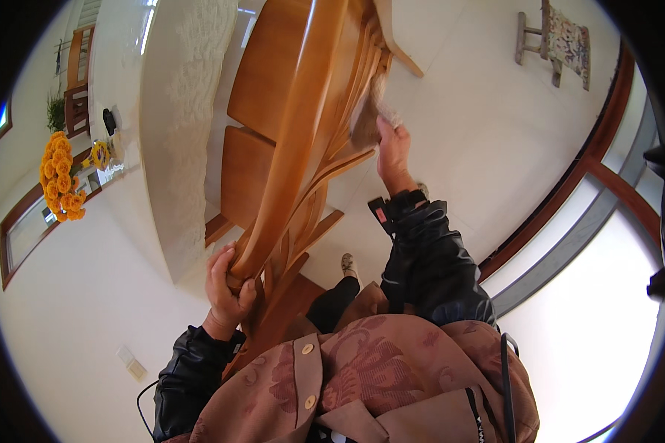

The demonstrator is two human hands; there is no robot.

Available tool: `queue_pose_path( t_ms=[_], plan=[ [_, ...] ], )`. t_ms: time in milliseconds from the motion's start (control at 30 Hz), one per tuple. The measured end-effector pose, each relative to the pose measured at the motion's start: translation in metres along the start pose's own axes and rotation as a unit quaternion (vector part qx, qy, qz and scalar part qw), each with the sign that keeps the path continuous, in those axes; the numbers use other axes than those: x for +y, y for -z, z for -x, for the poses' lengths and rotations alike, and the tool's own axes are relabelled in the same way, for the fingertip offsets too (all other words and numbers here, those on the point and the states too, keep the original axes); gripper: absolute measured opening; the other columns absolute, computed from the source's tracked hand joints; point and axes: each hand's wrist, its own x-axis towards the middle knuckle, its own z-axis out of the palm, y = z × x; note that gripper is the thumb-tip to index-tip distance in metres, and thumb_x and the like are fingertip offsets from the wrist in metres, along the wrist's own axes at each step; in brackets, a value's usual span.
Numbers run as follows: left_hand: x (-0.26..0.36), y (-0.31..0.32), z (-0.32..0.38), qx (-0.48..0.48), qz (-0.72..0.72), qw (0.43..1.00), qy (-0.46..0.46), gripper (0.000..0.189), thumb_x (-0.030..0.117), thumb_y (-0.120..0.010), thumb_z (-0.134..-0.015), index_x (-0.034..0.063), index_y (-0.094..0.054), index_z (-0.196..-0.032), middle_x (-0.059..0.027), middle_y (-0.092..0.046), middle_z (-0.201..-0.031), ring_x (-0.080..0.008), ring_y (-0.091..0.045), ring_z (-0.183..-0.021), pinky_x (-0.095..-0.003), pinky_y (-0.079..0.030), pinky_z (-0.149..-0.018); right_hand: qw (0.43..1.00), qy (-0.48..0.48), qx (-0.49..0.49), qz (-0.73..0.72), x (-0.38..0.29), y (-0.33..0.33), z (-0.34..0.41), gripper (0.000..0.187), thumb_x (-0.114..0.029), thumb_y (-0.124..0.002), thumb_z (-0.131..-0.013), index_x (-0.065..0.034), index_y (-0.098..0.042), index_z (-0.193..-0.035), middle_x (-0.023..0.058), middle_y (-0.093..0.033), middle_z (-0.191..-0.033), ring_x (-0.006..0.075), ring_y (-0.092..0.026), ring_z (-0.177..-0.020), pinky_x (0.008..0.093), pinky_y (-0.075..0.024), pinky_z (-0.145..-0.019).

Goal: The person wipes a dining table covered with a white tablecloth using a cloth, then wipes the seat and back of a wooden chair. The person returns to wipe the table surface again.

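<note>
A long wooden bench or settee stands before me, its glossy top rail point(296, 133) running away up the middle of the view. My left hand point(225, 293) is closed around the near end of that rail, thumb on the right side. Off the bench's slatted back, on the right, my right hand point(394, 155) holds a pale, crumpled cloth point(385, 102). The cloth is blurred, beside the lower slats; whether it presses on them is hard to tell. Left of the rail lie the brown seat panels point(249, 177). Black sleeves cover both of my forearms.
Along the bench's left runs a table with a lace-edged cover point(183, 127). Orange flowers point(61, 177) stand beyond it near the white wall point(88, 277). A small folding stool point(568, 44) sits on the tiled floor point(471, 111) at upper right. Dark red framing point(582, 160) edges the glazed right side.
</note>
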Motion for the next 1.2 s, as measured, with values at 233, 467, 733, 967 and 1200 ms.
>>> queue_pose_path(
  t_ms=[233,467,733,967,1200],
  plan=[
    [0.0,0.002,0.001,0.007,0.004,1.0,-0.002,0.052,0.021,-0.065,-0.093,-0.0054,-0.052,-0.137,-0.0249,-0.059,-0.136,-0.0409,-0.059,-0.125,-0.0473,-0.045,-0.109,0.942,0.327,-0.07,0.003,-0.086,-0.085,0.002,0.058,0.002,-0.066,-0.093,-0.0082,-0.057,-0.149,0.0134,-0.05,-0.153,0.0256,-0.051,-0.135,0.0371,-0.0417,-0.112],
    [0.004,0.002,-0.001,0.021,-0.004,1.0,-0.008,0.053,0.018,-0.065,-0.091,-0.0043,-0.054,-0.138,-0.0246,-0.059,-0.136,-0.0416,-0.059,-0.125,-0.0461,-0.045,-0.11,0.784,0.342,-0.338,0.393,0.013,-0.017,0.167,0.044,-0.002,-0.067,-0.088,-0.0132,-0.069,-0.131,0.027,-0.053,-0.145,0.0448,-0.053,-0.133,0.0458,-0.0449,-0.11],
    [0.002,0.001,0.004,0.023,-0.017,1.0,-0.002,0.053,0.016,-0.07,-0.089,-0.0044,-0.056,-0.135,-0.0248,-0.061,-0.133,-0.0424,-0.06,-0.122,-0.0459,-0.049,-0.105,0.968,0.015,-0.035,0.246,-0.06,0.026,0.131,0.03,-0.01,-0.062,-0.102,-0.0007,-0.067,-0.13,0.0042,-0.073,-0.111,0.0137,-0.064,-0.102,0.0286,-0.053,-0.085],
    [0.006,-0.001,0.001,0.044,0.0,0.999,0.015,0.052,0.014,-0.072,-0.087,-0.0041,-0.057,-0.133,-0.0237,-0.063,-0.129,-0.0426,-0.061,-0.12,-0.0457,-0.051,-0.103,0.933,0.32,-0.148,0.068,-0.067,-0.072,0.157,0.05,-0.005,-0.051,-0.101,-0.0084,-0.057,-0.15,0.0175,-0.041,-0.163,0.034,-0.043,-0.149,0.0428,-0.0353,-0.121],
    [0.001,-0.003,0.002,0.043,0.003,0.999,0.01,0.051,0.012,-0.069,-0.086,-0.0046,-0.057,-0.133,-0.0236,-0.063,-0.13,-0.042,-0.061,-0.12,-0.0464,-0.05,-0.104,0.931,-0.058,-0.218,0.287,0.044,-0.031,0.246,0.042,0.001,-0.057,-0.098,-0.004,-0.063,-0.14,0.0159,-0.065,-0.132,0.0267,-0.064,-0.119,0.0363,-0.0502,-0.102]
  ],
)
